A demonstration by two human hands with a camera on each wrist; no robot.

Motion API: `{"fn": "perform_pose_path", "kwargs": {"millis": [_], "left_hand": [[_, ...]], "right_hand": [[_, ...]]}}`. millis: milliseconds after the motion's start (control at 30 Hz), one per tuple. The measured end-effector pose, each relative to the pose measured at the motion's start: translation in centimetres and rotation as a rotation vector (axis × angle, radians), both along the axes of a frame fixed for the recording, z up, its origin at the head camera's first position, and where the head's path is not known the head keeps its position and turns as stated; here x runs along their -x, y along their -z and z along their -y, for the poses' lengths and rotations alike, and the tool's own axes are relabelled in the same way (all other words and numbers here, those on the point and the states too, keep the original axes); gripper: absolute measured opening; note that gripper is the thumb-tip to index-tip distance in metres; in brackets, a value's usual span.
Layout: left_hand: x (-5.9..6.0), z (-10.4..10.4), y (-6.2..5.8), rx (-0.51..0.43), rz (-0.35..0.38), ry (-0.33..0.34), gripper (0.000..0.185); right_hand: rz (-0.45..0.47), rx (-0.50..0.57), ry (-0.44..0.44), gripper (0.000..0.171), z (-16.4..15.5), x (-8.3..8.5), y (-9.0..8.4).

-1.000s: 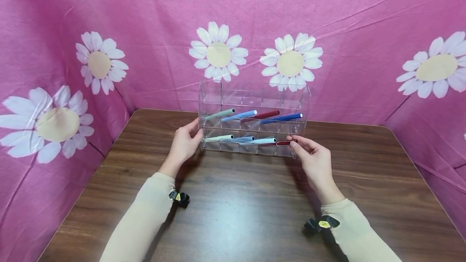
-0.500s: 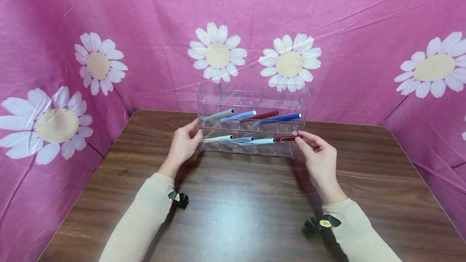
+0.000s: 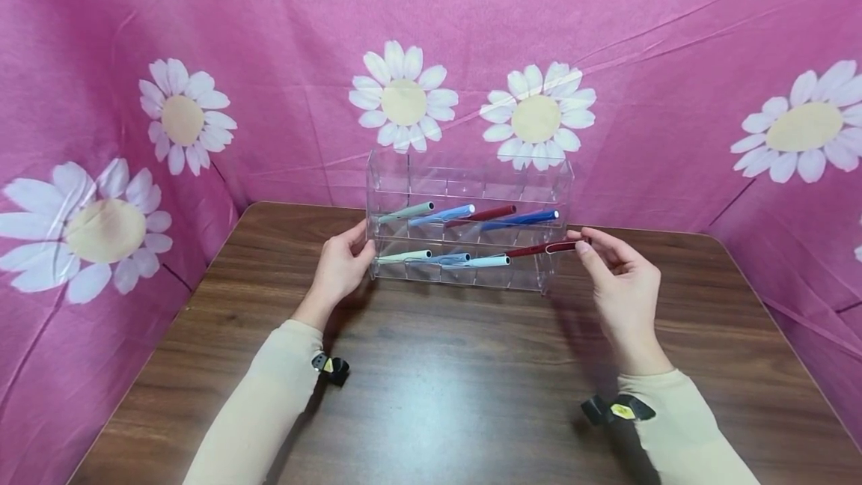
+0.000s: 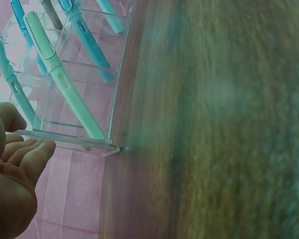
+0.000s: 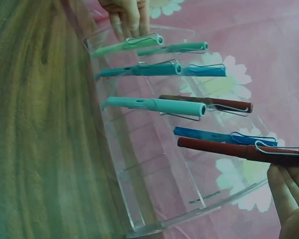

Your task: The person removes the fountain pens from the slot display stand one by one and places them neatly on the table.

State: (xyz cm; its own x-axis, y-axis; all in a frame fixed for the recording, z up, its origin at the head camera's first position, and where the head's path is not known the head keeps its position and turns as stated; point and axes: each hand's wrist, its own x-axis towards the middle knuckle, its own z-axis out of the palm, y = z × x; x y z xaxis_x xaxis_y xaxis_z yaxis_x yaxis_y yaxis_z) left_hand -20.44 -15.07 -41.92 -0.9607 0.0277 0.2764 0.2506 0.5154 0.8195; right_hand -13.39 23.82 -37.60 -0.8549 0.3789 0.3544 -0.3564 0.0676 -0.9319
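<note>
A clear tiered pen rack (image 3: pixel 465 281) stands at the back of the table. My left hand (image 3: pixel 341 264) grips its left side edge, thumb in front and fingers behind. With thumb and fingertips, my right hand (image 3: pixel 622 283) pinches a dark red pen (image 3: pixel 539 250) by its clip end. The pen slants just in front of the rack's right side, tip end pointing left. On the lower tier lie a pale green pen (image 4: pixel 65 87), a blue pen (image 5: pixel 144 68) and a light aqua pen (image 5: pixel 157 105). The tier above bears a grey-green, a light blue, another dark red and a blue pen (image 3: pixel 521 220).
The rack's top tier (image 3: pixel 465 184) holds no pens. Brown wood-grain table (image 3: pixel 431 380) spreads in front of the rack. A pink cloth with daisies (image 3: pixel 465 6) hangs close behind and at both sides. Each wrist wears a small black camera (image 3: pixel 330 367).
My right hand has drawn the dark red pen rightward and up from the lower tier's right end, so more of it shows. The left hand stays on the rack's side.
</note>
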Motion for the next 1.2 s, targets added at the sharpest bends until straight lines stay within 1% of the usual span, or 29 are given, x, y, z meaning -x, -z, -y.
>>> {"fn": "perform_pose_path", "kwargs": {"millis": [367,533,833,1033,1200], "left_hand": [[0.1,0.0,0.0,-0.015,-0.009,0.001,0.05],[0.2,0.0,0.1,-0.026,-0.013,0.006,0.05],[0.1,0.0,0.1,-0.022,-0.002,0.008,0.05],[0.1,0.0,0.1,-0.028,0.006,0.013,0.05],[0.2,0.1,0.2,-0.027,0.005,0.013,0.05]], "right_hand": [[-0.114,0.189,-0.022,0.028,-0.8,0.3,-1.4],[-0.123,0.208,-0.022,0.028,-1.3,0.4,-1.8],[-0.093,0.189,-0.024,0.025,-2.1,0.6,-1.9],[0.009,0.167,-0.025,0.023,-2.8,0.8,-1.7],[0.071,0.155,-0.037,0.022,-3.4,1.1,-1.2]]}}
